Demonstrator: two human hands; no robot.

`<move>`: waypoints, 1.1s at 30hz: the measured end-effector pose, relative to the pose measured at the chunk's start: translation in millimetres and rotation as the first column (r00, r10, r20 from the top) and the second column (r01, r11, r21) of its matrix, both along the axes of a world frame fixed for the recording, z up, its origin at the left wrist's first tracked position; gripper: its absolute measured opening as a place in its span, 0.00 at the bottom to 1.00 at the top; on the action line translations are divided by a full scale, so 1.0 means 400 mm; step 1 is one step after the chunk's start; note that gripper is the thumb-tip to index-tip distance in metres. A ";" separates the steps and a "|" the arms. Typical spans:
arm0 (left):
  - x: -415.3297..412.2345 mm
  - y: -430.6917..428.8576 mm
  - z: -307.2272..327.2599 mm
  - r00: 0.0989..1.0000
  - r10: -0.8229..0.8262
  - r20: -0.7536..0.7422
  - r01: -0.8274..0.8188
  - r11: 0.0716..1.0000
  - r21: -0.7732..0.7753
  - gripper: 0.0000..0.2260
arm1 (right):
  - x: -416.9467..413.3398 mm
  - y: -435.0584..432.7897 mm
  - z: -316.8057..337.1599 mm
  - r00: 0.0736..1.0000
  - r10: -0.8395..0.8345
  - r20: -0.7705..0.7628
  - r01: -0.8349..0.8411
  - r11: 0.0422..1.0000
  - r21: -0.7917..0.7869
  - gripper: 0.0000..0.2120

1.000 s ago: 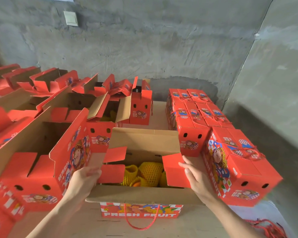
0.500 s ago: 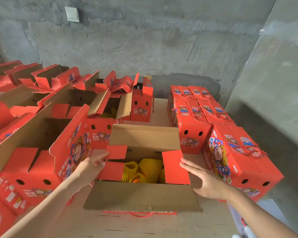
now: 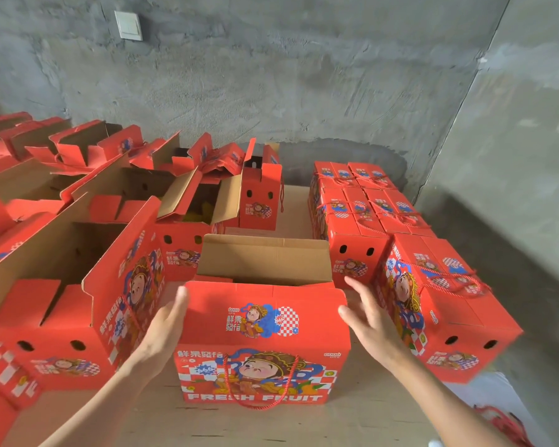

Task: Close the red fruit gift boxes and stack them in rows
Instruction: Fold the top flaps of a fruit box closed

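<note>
Grey concrete wall (image 3: pixel 271 75) behind. Centre frame: gift box (image 3: pixel 262 375), long axis left to right; near flap (image 3: pixel 265 314) folded over, far flap (image 3: pixel 265 259) upright beyond. Left hand (image 3: pixel 165 330) and right hand (image 3: pixel 368 317), fingers straight, gripping nothing, flank the near flap's ends, equally close.

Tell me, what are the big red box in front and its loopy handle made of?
The front box looks like cardboard: its raised far flap is plain matte brown inside, while the outside is printed red with a slight sheen. The handle seems to be twisted red cord; whether it is cotton or nylon can't be told.
</note>
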State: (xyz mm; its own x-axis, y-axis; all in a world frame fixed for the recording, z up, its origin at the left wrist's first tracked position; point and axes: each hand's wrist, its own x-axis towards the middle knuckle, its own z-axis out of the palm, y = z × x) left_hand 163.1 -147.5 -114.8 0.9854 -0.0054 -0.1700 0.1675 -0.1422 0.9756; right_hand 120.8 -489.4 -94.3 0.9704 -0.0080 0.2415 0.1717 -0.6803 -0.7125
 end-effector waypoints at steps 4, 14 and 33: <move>-0.014 -0.040 0.015 0.973 0.077 0.216 -0.091 0.994 0.053 0.27 | 0.009 0.059 -0.021 0.992 -0.064 0.112 0.074 0.993 -0.094 0.14; 0.002 -0.045 -0.025 0.884 0.067 0.463 -0.262 0.891 0.372 0.08 | 0.010 0.098 -0.031 0.961 -0.177 0.213 0.183 0.983 -0.009 0.07; 0.071 -0.038 0.025 0.964 0.145 0.221 -0.233 0.859 0.456 0.04 | 0.051 0.081 -0.017 0.968 -0.246 0.038 0.247 0.969 -0.006 0.09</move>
